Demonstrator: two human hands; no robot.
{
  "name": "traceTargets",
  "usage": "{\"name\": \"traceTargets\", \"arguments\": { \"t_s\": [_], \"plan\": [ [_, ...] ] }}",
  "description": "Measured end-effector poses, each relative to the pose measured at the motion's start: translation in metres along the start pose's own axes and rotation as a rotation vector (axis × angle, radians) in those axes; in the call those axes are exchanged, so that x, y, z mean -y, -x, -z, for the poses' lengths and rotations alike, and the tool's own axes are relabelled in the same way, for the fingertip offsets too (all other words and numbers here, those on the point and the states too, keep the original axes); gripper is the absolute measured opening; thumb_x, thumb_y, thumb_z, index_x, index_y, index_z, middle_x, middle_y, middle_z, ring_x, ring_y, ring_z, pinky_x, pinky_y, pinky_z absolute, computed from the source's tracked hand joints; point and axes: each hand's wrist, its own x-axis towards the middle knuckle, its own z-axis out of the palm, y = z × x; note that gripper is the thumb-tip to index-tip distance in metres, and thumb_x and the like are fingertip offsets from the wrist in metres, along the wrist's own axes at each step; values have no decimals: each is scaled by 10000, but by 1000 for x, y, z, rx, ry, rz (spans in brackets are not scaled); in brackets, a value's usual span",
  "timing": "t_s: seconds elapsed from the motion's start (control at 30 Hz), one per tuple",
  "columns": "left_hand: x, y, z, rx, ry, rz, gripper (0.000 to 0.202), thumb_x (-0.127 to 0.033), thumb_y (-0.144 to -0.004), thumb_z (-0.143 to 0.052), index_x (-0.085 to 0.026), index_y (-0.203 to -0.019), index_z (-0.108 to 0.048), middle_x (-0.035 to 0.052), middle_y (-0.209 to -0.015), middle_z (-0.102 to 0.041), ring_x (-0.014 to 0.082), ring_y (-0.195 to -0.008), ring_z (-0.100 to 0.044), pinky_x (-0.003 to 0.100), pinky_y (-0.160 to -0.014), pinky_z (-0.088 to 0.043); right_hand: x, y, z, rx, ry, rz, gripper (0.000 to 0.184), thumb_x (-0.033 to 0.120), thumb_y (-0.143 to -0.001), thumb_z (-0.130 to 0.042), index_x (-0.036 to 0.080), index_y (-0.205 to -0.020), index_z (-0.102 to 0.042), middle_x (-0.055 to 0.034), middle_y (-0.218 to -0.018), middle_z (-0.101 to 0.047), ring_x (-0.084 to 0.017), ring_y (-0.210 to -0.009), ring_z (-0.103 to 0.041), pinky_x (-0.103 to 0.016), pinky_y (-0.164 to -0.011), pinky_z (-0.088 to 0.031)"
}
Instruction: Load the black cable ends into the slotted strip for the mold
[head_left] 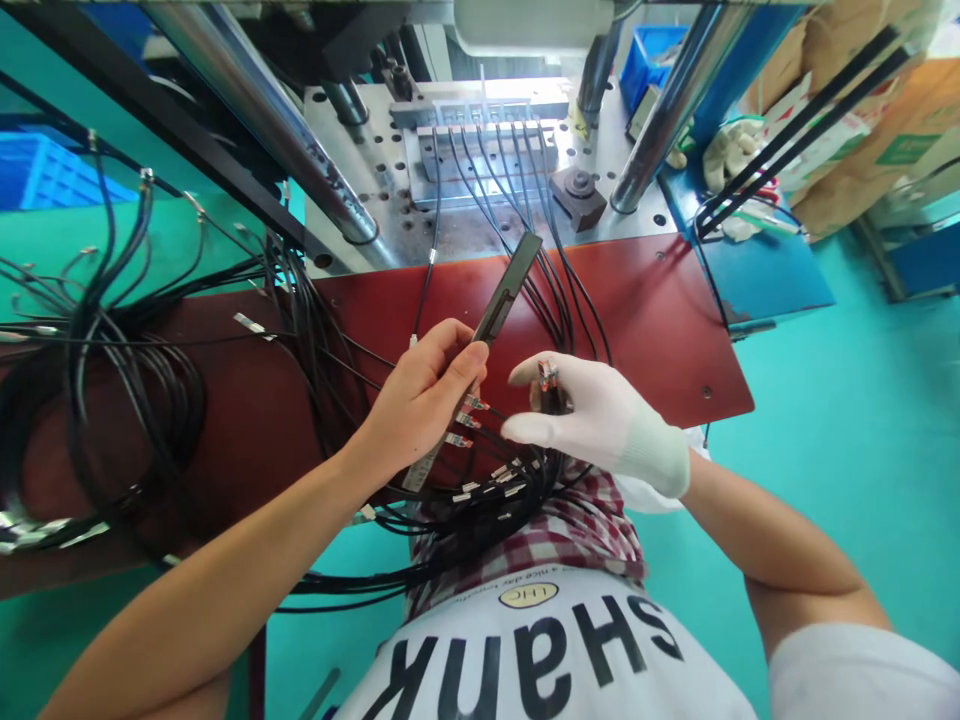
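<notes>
While the bare left hand [424, 395] grips a black bar [504, 290], the gloved right hand [592, 420] pinches cable ends [547, 378] above the worktop [660, 320].

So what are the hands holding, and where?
Left hand grips a flat black bar at its lower half; gloved right hand pinches cable ends near their metal tips.

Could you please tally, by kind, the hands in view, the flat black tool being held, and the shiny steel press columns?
Bare left hand, shut on the flat black tool: 1
White-gloved right hand, pinching cable ends: 1
Flat black tool: 1
Steel columns: 2
Total: 5
</notes>
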Motion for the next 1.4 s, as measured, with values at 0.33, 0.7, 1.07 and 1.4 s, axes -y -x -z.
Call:
{"name": "traceTargets", "arguments": {
  "t_s": [0.33,0.7,1.07,1.4],
  "plan": [
    [-1,0,-1,25,108,43,299,-472,-958,-527,-185,-900,-466,-17,-755,-517,72,-598,-499,173,-527,-409,-13,10,-7,-98,-626,-62,285,313,-808,-763,159,-973,-589,-25,-900,-620,-105,-804,-580,-188,-657,-439],
    [-4,3,-2,78,255,105,301,-477,-938,-553,-195,-879,-467,-13,-707,-497,89,-586,-497,165,-481,-401,-13,-3,-15,35,-755,-105,332,460,-882,-676,143,-882,-579,29,-598,-501,-46,-504,-351,-187,-464,-245],
    [2,6,-3,77,255,122,337,-534,-916,-571,-200,-882,-532,-9,-670,-531,85,-513,-465,178,-416,-352,5,-14,-25,6,-454,38,221,276,-891,-587,136,-725,-548,26,-590,-527,-71,-553,-462,-193,-531,-357],
    [-3,7,-5,68,267,111,320,-508,-925,-571,-194,-877,-532,-8,-719,-575,75,-537,-496,165,-464,-421,6,-18,-17,148,-510,11,190,271,-891,-597,125,-771,-577,23,-579,-557,-67,-524,-503,-170,-504,-365]
  ]
}}
